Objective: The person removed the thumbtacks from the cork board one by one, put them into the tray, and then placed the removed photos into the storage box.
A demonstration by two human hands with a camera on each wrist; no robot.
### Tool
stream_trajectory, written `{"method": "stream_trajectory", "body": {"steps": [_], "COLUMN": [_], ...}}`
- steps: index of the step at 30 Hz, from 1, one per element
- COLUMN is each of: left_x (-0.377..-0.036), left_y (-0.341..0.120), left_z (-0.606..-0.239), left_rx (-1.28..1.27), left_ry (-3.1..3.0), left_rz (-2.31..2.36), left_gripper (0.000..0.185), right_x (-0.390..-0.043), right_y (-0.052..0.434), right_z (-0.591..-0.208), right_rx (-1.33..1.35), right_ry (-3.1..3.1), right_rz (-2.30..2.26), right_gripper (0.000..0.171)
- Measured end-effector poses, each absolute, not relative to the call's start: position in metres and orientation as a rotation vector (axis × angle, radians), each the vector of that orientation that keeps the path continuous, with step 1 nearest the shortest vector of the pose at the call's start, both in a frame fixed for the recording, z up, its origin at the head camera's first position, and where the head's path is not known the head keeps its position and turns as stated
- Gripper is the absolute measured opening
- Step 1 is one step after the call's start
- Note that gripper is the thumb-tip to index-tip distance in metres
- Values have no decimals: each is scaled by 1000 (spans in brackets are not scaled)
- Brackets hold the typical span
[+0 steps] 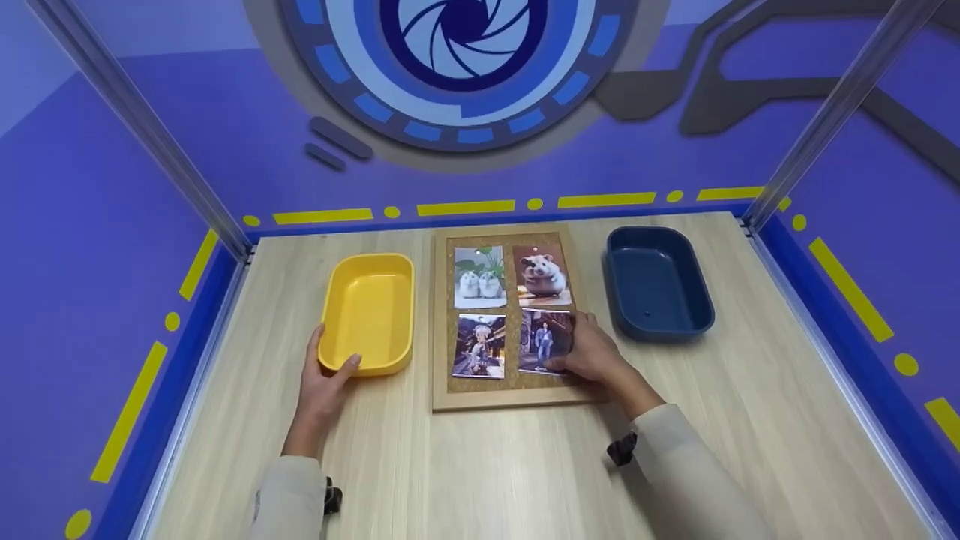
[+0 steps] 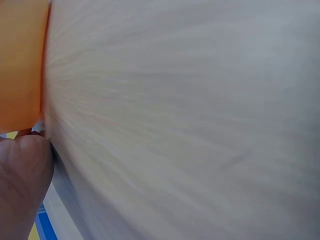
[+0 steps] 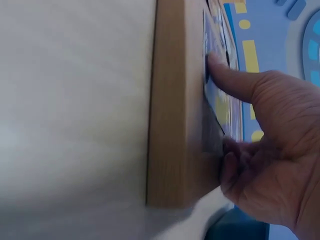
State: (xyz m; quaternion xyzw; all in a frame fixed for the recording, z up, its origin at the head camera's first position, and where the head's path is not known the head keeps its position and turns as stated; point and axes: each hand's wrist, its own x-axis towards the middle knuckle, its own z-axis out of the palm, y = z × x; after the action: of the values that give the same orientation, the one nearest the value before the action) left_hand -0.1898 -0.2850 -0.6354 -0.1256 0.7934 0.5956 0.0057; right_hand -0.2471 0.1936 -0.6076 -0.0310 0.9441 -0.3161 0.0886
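Note:
A wood-framed corkboard [image 1: 480, 401] lies on the table with several pinned photo cards. My right hand [image 1: 600, 356] is at its right side, pinching the lower-right photo card [image 1: 541, 337] of a standing figure. In the right wrist view the thumb presses the face of this photo card [image 3: 216, 95], the other fingers are curled at its edge, and the card's near edge stands off the board. My left hand [image 1: 322, 386] holds a yellow tray [image 1: 367, 311] by its near-left corner, thumb over the rim and fingers along the outer left side.
A dark blue tray [image 1: 656, 277] stands right of the board. Two hamster photos, one with a pair [image 1: 480, 285] and one with a single animal [image 1: 541, 281], fill the upper row; a costumed-figure photo [image 1: 478, 349] is lower left. Purple walls [image 1: 202, 142] enclose the table's back and sides.

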Motion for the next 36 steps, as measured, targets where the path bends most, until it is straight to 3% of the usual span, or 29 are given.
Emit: {"method": "stream_trajectory", "body": {"steps": [7, 14, 25, 36], "left_x": [-188, -189, -189, -189], "left_y": [-282, -281, -283, -282], "left_z": [-635, -636, -635, -634], "left_rx": [-431, -459, -456, -463], "left_ry": [2451, 2463, 2472, 2472], "left_rz": [1890, 1869, 1852, 1840], "left_gripper": [99, 100, 100, 104], "right_x": [-247, -246, -247, -253], "right_y": [177, 173, 180, 196], "right_z": [-602, -601, -607, -619], "right_rx": [152, 153, 161, 119], "right_ry": [2778, 2801, 2761, 2513], "right_rz": [-946, -914, -1185, -1609], "right_gripper": [105, 92, 38, 29]}}
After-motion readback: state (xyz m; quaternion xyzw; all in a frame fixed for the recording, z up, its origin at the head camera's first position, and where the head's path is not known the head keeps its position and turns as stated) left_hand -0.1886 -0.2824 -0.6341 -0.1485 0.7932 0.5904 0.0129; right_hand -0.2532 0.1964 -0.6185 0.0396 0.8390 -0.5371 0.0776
